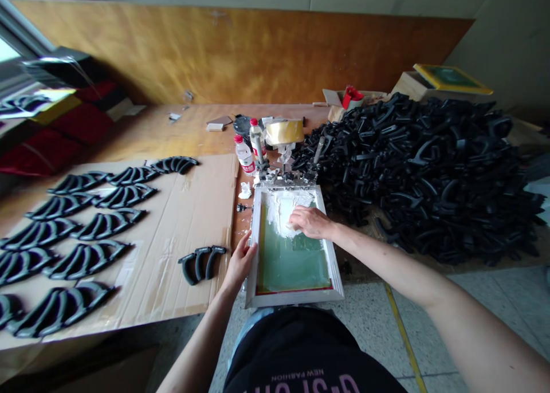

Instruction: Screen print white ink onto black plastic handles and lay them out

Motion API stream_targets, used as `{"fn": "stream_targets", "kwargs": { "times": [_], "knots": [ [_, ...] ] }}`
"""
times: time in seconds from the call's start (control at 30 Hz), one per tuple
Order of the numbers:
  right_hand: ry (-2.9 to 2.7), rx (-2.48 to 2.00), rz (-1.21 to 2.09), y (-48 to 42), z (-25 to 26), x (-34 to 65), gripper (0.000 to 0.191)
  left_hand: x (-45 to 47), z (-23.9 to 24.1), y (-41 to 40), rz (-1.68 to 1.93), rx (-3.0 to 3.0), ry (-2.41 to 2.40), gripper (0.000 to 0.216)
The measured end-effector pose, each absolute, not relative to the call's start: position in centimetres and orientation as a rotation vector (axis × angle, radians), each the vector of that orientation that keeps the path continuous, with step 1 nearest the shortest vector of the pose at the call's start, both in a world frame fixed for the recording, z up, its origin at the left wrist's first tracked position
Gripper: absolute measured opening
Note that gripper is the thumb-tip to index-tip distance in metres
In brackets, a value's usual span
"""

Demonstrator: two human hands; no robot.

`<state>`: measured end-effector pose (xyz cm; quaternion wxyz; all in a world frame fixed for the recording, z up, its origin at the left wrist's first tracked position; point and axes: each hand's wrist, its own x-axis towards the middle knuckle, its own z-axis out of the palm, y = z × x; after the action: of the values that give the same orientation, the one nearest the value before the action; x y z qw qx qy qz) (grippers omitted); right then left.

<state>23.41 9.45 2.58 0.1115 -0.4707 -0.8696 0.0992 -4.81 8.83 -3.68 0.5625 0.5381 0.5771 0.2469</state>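
A white-framed printing screen [253, 250] with green mesh lies at the table's front edge, smeared with white ink [279, 209] at its far end. My right hand [310, 221] rests on the mesh, fingers curled over something in the white ink that I cannot make out. My left hand [240, 261] grips the screen's left rail. A small stack of black curved plastic parts [201, 263] lies just left of that hand on cardboard [189, 209].
Rows of black curved parts [81, 227] cover the cardboard at left. A big heap of the same parts [429, 169] fills the right. Two bottles [250, 146] and a tape roll [284, 132] stand behind the screen. A second screen frame [451, 79] sits far right.
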Motion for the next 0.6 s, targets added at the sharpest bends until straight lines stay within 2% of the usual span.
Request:
{"fn": "stream_targets", "kwargs": {
  "times": [0.1, 0.27, 0.43, 0.53, 0.6],
  "knots": [
    [-2.544, -1.365, 0.325, 9.2, 3.1, 23.7, 0.010, -4.7, -3.3, 8.8, 0.596, 1.247, 1.349, 0.077],
    [-2.431, -1.451, 0.094, 8.4, 1.4, 22.7, 0.011, -4.7, -2.3, 8.8, 0.577, 1.200, 1.317, 0.081],
    [-2.380, -1.414, 0.216, 8.5, 2.0, 22.7, 0.007, -4.7, -1.0, 8.8, 0.552, 1.172, 1.316, 0.081],
    [-2.211, -1.585, 0.243, 12.1, 4.2, 23.0, 0.038, -5.0, 0.9, 8.8, 0.546, 1.193, 1.297, 0.081],
    [-2.095, -1.751, 0.180, 14.6, 5.7, 24.0, 0.057, -5.2, 2.5, 9.0, 0.605, 1.213, 1.273, 0.073]
  ]
}}
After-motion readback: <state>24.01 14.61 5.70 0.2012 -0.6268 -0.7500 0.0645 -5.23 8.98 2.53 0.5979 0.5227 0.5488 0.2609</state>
